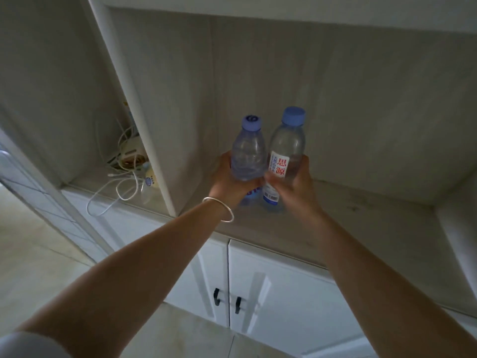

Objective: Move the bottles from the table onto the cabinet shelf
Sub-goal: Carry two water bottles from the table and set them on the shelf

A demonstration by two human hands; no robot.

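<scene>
Arms: two bare forearms reach toward the cabinet shelf (pixel 361 218).
Left hand (pixel 229 182): fingers wrapped round one clear bottle (pixel 248 153); one silver bangle (pixel 219 209) on its wrist.
Right hand (pixel 294 182): grasps a second, labelled bottle (pixel 285 148).
Bottles: two, blue-capped, touching, over the shelf.
Left compartment: tangled white cables (pixel 121 174).

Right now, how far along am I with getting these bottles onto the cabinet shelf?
Nearly there with this pair. Left hand grips the left bottle, right hand grips the labelled bottle, both upright at the cabinet shelf. Whether their bases touch it is unclear. Left: let go of both. Another bottle sits in the left compartment among cables. The table is out of view.
</scene>
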